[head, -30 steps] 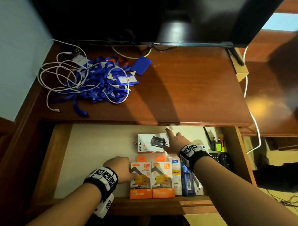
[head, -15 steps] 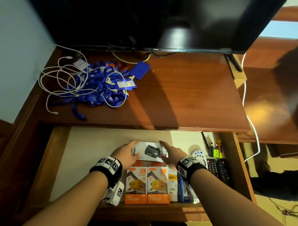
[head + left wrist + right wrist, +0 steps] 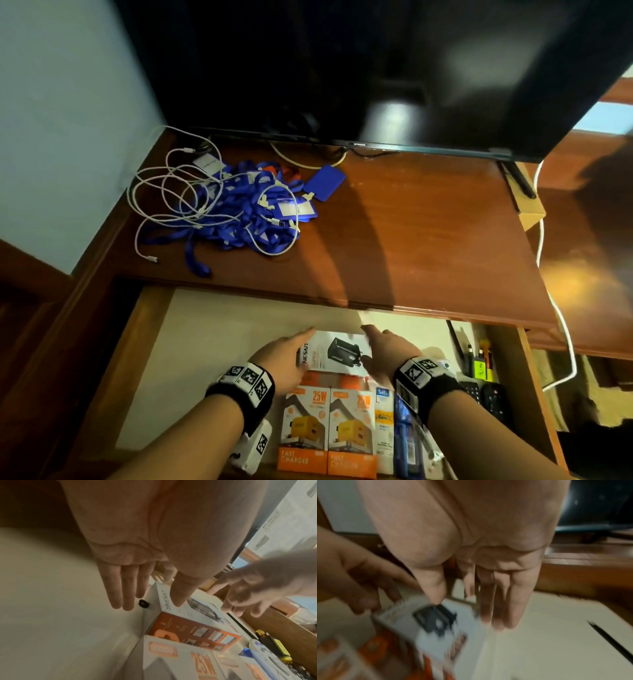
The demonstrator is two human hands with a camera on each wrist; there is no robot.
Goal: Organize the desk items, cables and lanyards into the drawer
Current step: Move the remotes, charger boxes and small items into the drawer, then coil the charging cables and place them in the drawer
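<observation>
**deskrat:** Head cam first. Both hands are down in the drawer (image 3: 150, 359), left hand (image 3: 286, 358) and right hand (image 3: 385, 354) flanking the white charger box (image 3: 337, 354), which sits on top of an orange box just behind the two 25W charger boxes (image 3: 327, 431). Fingers look straight, laid against the box ends rather than wrapped round it. The cables (image 3: 178, 198) and blue lanyards (image 3: 239, 209) lie in one tangled heap on the desk (image 3: 411, 233), well apart from the drawer.

**plugpile:** Left wrist cam backs that up: left fingers (image 3: 120, 588) straight and together at the box's end, thumb resting on its top face. Right wrist cam is blurry, but right fingers (image 3: 503, 601) hang straight beside the box, thumb tip touching the top.

**deskrat:** So my worry is that it's only a flat squeeze. If one side pushes harder, I'd guess the box skews or slides off the orange one.

**plugpile:** Bigger risk later, imo: grab that heap by one strand and the rest probably drags along, or snags the cord under the monitor (image 3: 376, 68).
</observation>
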